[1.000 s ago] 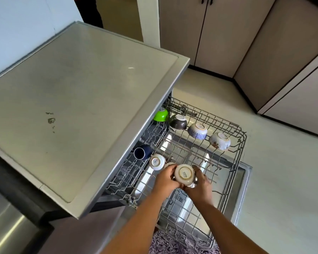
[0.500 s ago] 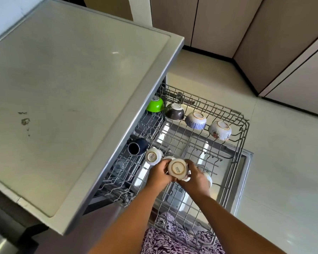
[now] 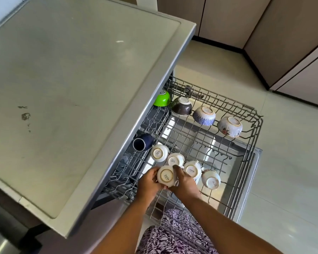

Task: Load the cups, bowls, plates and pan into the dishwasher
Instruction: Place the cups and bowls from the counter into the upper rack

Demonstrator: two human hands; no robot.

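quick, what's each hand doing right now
Left hand: grips the upside-down white cup.
Right hand: grips the same cup from the other side.

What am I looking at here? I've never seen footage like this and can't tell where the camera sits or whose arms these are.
The camera is worn on a person's head and looks down, so the two bare arms at the bottom are their own. They stand at an open dishwasher with its wire upper rack pulled out from under a grey countertop. The left hand and right hand together hold one white cup upside down over the rack. More white cups already sit upside down beside it, with a dark blue mug behind them. Four bowls, starting with a green bowl, line the far side.
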